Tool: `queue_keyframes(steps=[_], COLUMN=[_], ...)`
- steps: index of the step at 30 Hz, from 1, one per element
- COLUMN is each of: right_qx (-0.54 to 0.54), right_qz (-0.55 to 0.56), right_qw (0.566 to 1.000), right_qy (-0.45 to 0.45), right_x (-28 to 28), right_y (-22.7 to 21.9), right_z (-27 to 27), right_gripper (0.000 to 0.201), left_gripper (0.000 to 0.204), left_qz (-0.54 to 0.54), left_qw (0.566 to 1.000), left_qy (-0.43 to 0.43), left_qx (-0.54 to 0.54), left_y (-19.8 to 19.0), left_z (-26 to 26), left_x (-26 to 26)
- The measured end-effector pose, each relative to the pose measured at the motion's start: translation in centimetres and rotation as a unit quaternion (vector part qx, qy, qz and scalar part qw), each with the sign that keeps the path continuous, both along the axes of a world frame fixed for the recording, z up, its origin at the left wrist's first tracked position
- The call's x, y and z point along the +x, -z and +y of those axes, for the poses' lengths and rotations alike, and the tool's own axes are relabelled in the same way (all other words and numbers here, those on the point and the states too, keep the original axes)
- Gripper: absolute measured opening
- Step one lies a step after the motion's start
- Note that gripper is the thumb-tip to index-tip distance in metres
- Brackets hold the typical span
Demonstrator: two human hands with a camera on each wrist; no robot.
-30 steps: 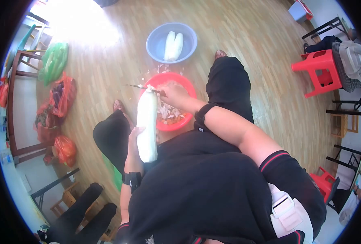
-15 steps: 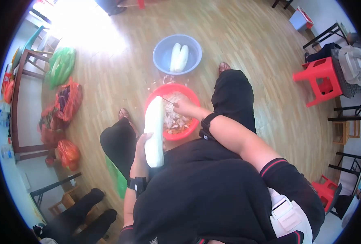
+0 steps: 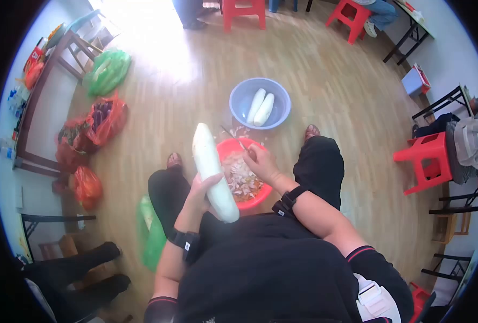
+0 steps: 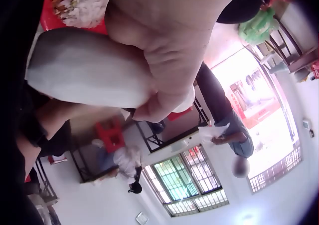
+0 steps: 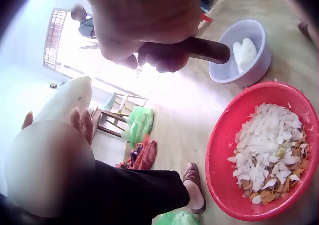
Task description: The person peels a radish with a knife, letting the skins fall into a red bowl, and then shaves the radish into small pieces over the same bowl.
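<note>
My left hand (image 3: pixel 201 191) grips a long, peeled white radish (image 3: pixel 211 159) around its lower half, holding it up slantwise with its far end leaning left. In the left wrist view, the thumb and palm wrap the radish (image 4: pixel 94 70). My right hand (image 3: pixel 263 166) holds a knife (image 3: pixel 232 137) by its brown wooden handle (image 5: pixel 212 50), the thin blade pointing forward and left, apart from the radish. Below both hands a red basin (image 5: pixel 215 170) holds white peelings (image 5: pixel 269 135) over orange-brown ones.
A bluish basin (image 3: pixel 288 109) with two white radishes (image 3: pixel 264 110) stands beyond the red one. Scraps lie on the floor between them. Green (image 3: pixel 109 70) and red (image 3: pixel 109 121) bags line the left side; a red stool (image 3: pixel 430 156) stands right. Other people sit or stand around the room.
The knife has come away from the radish's far end to its right. The radish now tilts with its far end leftward. The head view has shifted, so the basins appear lower.
</note>
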State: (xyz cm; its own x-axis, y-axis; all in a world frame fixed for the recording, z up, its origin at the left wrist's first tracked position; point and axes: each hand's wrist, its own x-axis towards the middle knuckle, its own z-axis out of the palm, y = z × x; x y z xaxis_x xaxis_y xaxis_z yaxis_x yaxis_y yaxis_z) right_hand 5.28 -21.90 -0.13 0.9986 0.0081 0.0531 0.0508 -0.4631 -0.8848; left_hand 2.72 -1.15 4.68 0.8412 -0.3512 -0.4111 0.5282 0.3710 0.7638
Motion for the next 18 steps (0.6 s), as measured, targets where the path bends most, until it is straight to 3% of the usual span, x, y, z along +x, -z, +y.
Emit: queue_keyframes(steps=[3,8,18], right_qx=[-0.066,-0.205,-0.251], right_qz=[-0.054,-0.114,-0.155], right_qw=[0.995,0.967,0.951], right_qy=[-0.048,-0.102,-0.092], right_x=[-0.3,-0.8,-0.8], right_y=[0.0,-0.3,0.0], right_z=[0.1,0.9,1.8], right_gripper=[0.02,0.018,0.017], left_gripper=[0.048,0.037,0.037], left_qz=[0.049,0.036,0.038], left_qw=[0.997,0.993,0.993], left_qy=[0.01,0.011,0.028], left_qx=[0.056,0.108,0.11], left_y=[2.9,1.5,1.2], left_z=[0.3,-1.0,-1.0], left_x=[0.4,0.1,-0.2])
